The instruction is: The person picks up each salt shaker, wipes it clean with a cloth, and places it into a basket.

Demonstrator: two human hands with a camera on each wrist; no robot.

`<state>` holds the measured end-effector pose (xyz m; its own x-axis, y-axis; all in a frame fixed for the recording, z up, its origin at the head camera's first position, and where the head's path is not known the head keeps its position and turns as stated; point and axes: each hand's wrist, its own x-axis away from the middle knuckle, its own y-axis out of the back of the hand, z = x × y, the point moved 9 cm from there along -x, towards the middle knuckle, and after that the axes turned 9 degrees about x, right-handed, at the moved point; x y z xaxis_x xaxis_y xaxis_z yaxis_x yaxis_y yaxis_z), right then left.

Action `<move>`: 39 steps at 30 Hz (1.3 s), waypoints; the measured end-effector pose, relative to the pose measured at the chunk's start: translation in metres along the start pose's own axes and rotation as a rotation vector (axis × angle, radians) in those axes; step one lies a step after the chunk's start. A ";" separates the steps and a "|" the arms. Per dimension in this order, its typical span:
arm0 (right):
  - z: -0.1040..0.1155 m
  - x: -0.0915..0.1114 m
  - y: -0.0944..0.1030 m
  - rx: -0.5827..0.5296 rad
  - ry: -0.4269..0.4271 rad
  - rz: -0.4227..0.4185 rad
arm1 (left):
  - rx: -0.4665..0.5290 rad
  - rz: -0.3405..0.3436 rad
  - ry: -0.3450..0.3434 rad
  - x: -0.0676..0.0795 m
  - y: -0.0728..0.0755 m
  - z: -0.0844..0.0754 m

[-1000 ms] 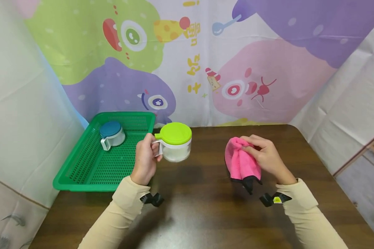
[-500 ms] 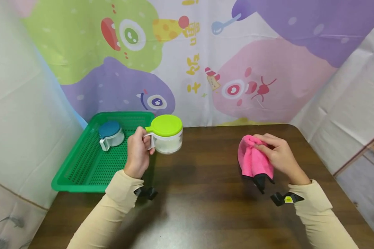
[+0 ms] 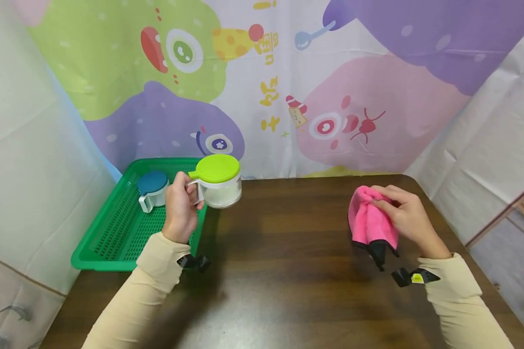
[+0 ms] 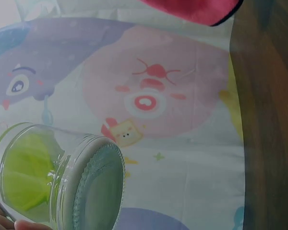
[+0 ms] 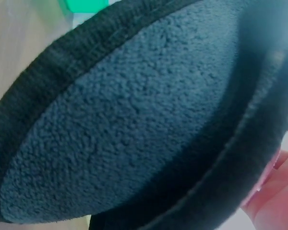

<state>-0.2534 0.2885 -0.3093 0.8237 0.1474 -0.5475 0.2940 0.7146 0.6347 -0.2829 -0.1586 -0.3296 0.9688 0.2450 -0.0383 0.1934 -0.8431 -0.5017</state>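
Observation:
My left hand [image 3: 180, 206] grips the white handle of a clear seasoning jar [image 3: 221, 191] with a lime-green lid, held up above the table beside the basket's right rim. In the left wrist view the jar [image 4: 86, 182] shows its ribbed glass base, fingers at its handle. On the right, my right hand [image 3: 408, 215] pinches a pink cloth [image 3: 371, 220] by its top, and the cloth hangs down in folds with a black edge. Its dark grey underside [image 5: 120, 115] fills much of the right wrist view.
A green perforated basket [image 3: 113, 264] stands at the table's left, holding a second jar with a blue lid [image 3: 153, 182] and white handle. The brown wooden table [image 3: 279, 271] reaches back to a cartoon-printed curtain [image 3: 279, 150]. Pale curtains hang on both sides.
My left hand has moved left and slightly up with the jar, nearer the basket. My right hand has moved right with the cloth, so the two are farther apart.

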 end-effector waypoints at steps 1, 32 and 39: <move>-0.001 0.000 0.001 0.005 -0.002 -0.001 | 0.001 -0.001 -0.004 -0.001 0.001 -0.001; -0.034 0.008 0.026 0.148 -0.034 -0.013 | 0.036 -0.176 -0.072 -0.043 0.042 -0.014; -0.034 0.010 0.018 0.247 0.020 0.003 | 0.041 -0.229 -0.071 -0.052 0.056 -0.013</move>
<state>-0.2564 0.3265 -0.3222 0.8159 0.1642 -0.5544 0.4033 0.5255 0.7491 -0.3203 -0.2247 -0.3439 0.8867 0.4619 0.0201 0.3988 -0.7422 -0.5387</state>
